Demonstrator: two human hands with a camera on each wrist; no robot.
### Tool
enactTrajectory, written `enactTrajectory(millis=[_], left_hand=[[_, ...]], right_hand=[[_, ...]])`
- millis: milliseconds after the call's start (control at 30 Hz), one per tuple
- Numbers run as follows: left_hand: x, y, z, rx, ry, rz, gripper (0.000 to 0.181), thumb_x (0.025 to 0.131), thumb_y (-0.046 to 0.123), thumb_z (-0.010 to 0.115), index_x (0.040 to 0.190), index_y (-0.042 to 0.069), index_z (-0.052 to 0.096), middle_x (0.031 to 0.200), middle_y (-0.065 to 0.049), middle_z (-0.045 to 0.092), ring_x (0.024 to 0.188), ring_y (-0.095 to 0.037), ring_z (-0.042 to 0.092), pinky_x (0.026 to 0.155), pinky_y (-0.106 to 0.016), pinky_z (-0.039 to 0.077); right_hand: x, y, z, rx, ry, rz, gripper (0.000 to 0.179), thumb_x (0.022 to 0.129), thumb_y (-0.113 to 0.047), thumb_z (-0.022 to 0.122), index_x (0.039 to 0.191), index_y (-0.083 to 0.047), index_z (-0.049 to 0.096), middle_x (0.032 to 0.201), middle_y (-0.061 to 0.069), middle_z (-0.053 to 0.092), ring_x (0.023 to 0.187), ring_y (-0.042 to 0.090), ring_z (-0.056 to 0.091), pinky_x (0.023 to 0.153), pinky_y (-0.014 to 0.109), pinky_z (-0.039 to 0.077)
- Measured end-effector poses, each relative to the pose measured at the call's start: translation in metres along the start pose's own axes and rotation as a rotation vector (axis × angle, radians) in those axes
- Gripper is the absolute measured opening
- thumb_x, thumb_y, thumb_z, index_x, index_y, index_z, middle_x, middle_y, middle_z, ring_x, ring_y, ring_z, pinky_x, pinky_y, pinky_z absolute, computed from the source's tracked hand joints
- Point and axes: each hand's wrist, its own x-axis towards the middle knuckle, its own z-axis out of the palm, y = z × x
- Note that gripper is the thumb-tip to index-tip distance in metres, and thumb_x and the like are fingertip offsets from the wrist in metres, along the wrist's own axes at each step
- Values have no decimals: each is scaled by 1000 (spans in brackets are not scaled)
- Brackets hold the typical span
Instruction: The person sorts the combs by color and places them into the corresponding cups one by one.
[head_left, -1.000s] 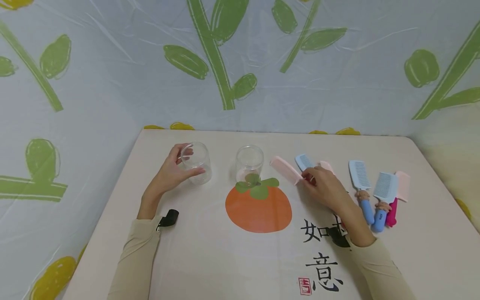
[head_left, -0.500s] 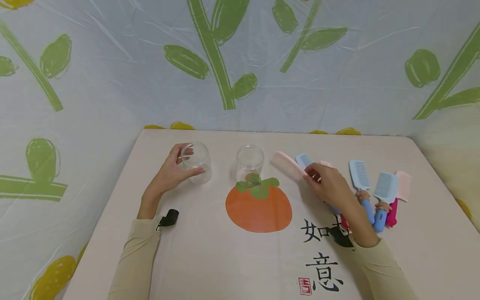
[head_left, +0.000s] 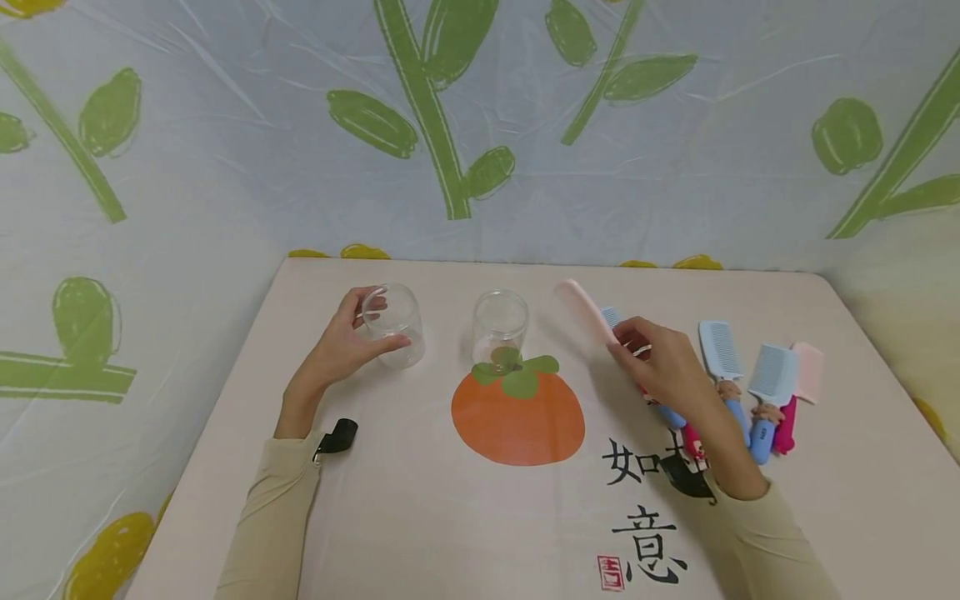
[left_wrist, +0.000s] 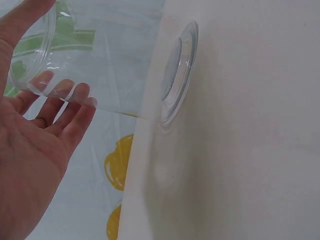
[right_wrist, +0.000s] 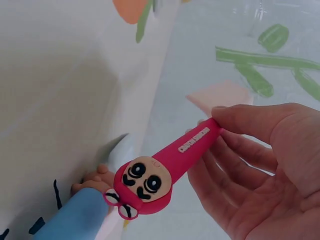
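Observation:
My left hand (head_left: 337, 343) curls its fingers and thumb round a clear glass cup (head_left: 403, 321) standing on the table's left side. In the left wrist view, fingertips lie along the wall of the cup (left_wrist: 117, 75), whose thick base is on the tabletop. My right hand (head_left: 663, 360) pinches a pale pink comb (head_left: 585, 310), its head pointing up and to the left. The right wrist view shows the magenta handle (right_wrist: 187, 149) with a cartoon face at its end, thumb and fingers gripping it near the comb's head. Its teeth are hidden in the head view.
A second clear glass cup (head_left: 500, 321) stands mid-table beside a printed orange persimmon (head_left: 517, 425). On the right lie a blue comb (head_left: 720, 350), another blue comb (head_left: 772, 375) and a pink comb (head_left: 808, 371). More handles, including a red one (head_left: 693, 443), show beneath my right arm.
My right hand has lifted the pink comb and shifted slightly right; the comb's head has swung up to a steeper tilt. The left hand and its glass cup have stayed put.

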Motion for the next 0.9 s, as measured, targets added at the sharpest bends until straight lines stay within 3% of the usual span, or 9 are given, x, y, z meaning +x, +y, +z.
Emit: enactTrajectory(millis=[167, 200, 267, 400, 433, 500, 600, 900], left_hand=[[0, 1, -1, 10, -1, -18, 85, 83, 24, 89, 147, 5, 35, 149, -20, 42, 140, -28, 42, 121, -48, 27], [0, 2, -1, 9, -1, -24, 86, 83, 25, 89, 147, 5, 35, 149, -20, 43, 140, -27, 42, 121, -48, 27], [-1, 2, -1, 3, -5, -35, 87, 83, 25, 89, 148, 4, 34, 149, -21, 42, 141, -29, 41, 120, -50, 28], [-1, 3, 0, -13, -11, -60, 89, 83, 26, 89, 149, 5, 33, 151, -21, 41, 143, -33, 39, 119, -54, 30], [-2, 3, 0, -17, -13, -62, 89, 83, 27, 89, 149, 5, 33, 151, -21, 41, 144, -34, 38, 118, -55, 31], [-2, 2, 0, -21, -12, -66, 90, 83, 27, 89, 149, 6, 32, 151, -21, 40, 144, -35, 38, 117, -56, 31], [-2, 1, 0, -29, -10, -60, 89, 82, 27, 89, 148, 6, 33, 151, -22, 40, 143, -36, 38, 117, -57, 31], [-3, 1, 0, -29, -7, -56, 87, 83, 26, 89, 147, 6, 33, 151, -21, 39, 144, -36, 37, 117, -57, 31]], right_hand=[[0, -8, -4, 43, 55, -55, 33, 97, -7, 71, 127, 4, 63, 104, 21, 72, 88, 34, 70, 78, 53, 60], [0, -10, -4, 50, 62, -59, 33, 97, -6, 71, 127, 4, 63, 105, 21, 73, 88, 34, 70, 78, 47, 61], [0, -13, -5, 66, 71, -56, 34, 96, -6, 72, 128, 2, 63, 106, 21, 72, 90, 35, 70, 79, 47, 61], [-1, -18, -8, 104, 76, -46, 34, 96, -9, 74, 126, -1, 62, 110, 18, 72, 93, 34, 71, 78, 21, 58], [-1, -19, -9, 123, 79, -49, 33, 95, -9, 74, 125, -2, 62, 110, 18, 72, 93, 35, 71, 78, 21, 58], [-2, -23, -11, 161, 84, -55, 32, 95, -9, 74, 124, -2, 62, 109, 17, 72, 94, 34, 71, 77, 9, 50], [-1, -28, -12, 205, 101, -74, 31, 94, -7, 75, 122, -1, 63, 107, 16, 72, 93, 32, 71, 76, 7, 49], [3, -55, -18, 294, 140, -128, 45, 93, -6, 76, 135, -6, 60, 110, 14, 73, 92, -2, 66, 81, 10, 51]])
